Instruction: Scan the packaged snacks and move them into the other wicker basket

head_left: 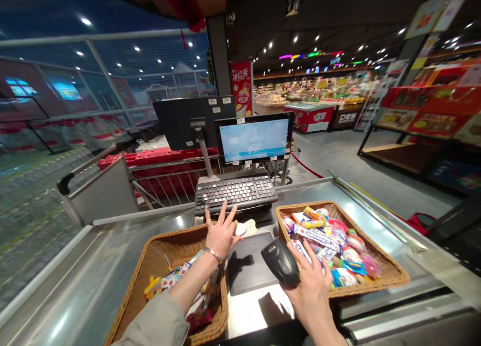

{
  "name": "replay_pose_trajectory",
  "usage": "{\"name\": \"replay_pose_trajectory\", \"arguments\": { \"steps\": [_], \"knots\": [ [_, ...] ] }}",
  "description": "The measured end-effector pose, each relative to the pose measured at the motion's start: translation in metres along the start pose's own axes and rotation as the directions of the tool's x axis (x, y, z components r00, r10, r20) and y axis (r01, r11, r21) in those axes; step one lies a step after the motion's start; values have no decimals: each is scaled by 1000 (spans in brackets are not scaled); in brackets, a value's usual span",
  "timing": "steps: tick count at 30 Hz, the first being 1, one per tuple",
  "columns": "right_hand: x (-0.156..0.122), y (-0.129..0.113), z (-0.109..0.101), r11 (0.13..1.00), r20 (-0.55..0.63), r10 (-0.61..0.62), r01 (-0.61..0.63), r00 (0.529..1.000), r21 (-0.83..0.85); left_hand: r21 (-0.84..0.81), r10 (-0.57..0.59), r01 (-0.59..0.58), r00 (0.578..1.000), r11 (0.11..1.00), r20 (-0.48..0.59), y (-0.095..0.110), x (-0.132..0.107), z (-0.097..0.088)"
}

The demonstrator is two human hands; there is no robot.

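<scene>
In the head view, the left grip (221, 237) is spread wide, fingertips by the near edge of the keyboard (240, 192); whether they touch it, I cannot tell. Left of and below that grip, a wicker basket (161, 247) stands on the metal counter (84, 266). The right grip (311, 288) holds a black scanner (280, 263); just beyond and right of it sits a fuller basket (399, 277) of wrapped sweets (315, 236).

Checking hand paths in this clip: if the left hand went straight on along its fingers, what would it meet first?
Probably the keyboard: the left hand points at its near edge, though the gap is unclear.
</scene>
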State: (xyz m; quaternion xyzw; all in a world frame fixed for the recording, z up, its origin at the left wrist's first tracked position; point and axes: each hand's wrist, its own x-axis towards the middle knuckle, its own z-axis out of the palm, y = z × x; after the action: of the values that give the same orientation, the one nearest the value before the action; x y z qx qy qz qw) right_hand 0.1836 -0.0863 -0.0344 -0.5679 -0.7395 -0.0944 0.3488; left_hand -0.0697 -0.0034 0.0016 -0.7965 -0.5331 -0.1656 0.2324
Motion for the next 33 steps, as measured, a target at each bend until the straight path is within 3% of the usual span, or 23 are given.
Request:
{"name": "replay_pose_trajectory", "arguments": {
  "steps": [20,33],
  "knots": [
    [-7,35,-9,985,-100,134,-144,986,-100,-65,116,-121,991,991,-74,30,39,14],
    [-13,52,-25,954,-159,251,-272,955,-124,-122,214,-229,969,966,-123,65,70,30]
  ]
}}
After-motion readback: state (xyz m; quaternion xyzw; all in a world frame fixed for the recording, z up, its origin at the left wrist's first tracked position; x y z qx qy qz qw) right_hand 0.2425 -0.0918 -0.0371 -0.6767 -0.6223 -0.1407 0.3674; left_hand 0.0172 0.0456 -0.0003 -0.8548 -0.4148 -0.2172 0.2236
